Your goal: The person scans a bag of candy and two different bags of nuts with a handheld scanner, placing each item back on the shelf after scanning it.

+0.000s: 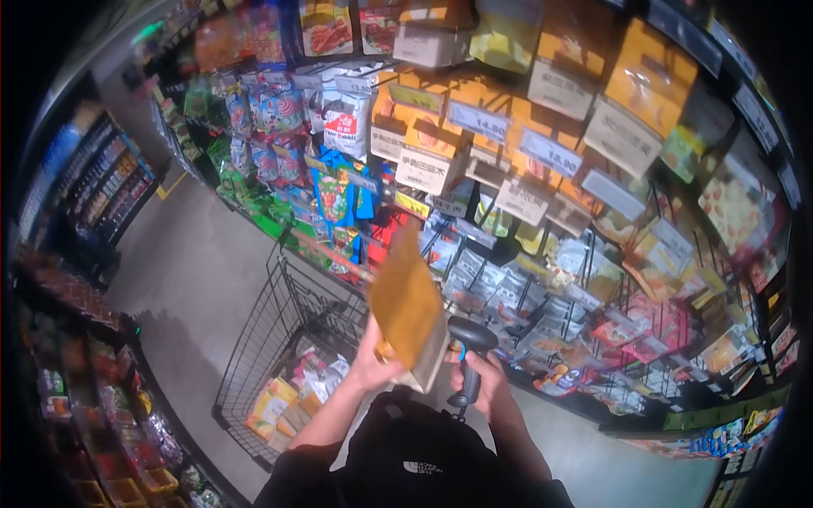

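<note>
My left hand (374, 357) is closed around an orange and beige snack bag (408, 292), held upright in front of my chest and a little blurred. Just right of it, my right hand (481, 379) wraps round the grip of a black barcode scanner (471, 339). The scanner's head is level with the lower part of the bag and close beside it. Below and left of my left forearm, a wire shopping cart (246, 372) holds several packets (284, 406), some orange and beige, others in clear or pink wrapping.
A long rack of hanging snack bags (432, 152) with price tags (478, 121) curves across the front and right. Grey floor (182, 271) runs along the aisle. Stocked shelves (110, 398) line the left side.
</note>
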`<move>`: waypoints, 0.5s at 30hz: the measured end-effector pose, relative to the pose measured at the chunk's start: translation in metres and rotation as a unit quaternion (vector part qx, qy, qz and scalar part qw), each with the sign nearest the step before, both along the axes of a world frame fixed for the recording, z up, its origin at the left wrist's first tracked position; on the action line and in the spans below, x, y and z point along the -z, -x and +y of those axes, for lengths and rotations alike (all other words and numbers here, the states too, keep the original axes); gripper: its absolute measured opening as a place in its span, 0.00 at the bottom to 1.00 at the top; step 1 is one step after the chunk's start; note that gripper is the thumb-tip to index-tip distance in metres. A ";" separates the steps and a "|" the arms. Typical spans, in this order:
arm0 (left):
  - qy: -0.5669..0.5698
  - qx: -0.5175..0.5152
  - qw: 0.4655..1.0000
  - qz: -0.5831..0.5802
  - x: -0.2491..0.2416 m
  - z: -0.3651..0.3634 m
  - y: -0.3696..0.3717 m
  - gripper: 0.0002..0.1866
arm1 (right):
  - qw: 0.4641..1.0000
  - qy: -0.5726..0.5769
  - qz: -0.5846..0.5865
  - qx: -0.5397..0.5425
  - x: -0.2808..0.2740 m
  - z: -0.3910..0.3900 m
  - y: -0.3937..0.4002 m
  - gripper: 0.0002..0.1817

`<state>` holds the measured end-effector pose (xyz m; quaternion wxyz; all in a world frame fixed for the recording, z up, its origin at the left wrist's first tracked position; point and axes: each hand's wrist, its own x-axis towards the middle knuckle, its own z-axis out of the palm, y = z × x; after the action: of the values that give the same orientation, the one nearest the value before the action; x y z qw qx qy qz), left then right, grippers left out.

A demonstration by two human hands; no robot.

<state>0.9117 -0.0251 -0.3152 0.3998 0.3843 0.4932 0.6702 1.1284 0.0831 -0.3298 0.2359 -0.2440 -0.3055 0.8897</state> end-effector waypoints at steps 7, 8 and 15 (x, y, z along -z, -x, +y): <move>0.099 -0.306 0.867 0.381 -0.051 0.155 0.096 0.52 | 0.994 0.003 -0.026 0.102 0.012 0.023 0.008 0.20; 0.123 -0.315 0.841 0.423 -0.048 0.174 0.106 0.53 | 0.993 0.003 -0.025 0.112 0.013 0.022 0.007 0.20; 0.085 -0.439 0.757 0.477 -0.057 0.269 0.114 0.54 | 0.957 0.057 -0.079 0.274 0.030 0.004 -0.026 0.21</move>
<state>0.7982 0.2440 -0.2580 -0.1942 0.3596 0.7897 0.4575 1.1543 0.0873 -0.3601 0.4310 -0.4011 -0.1935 0.7848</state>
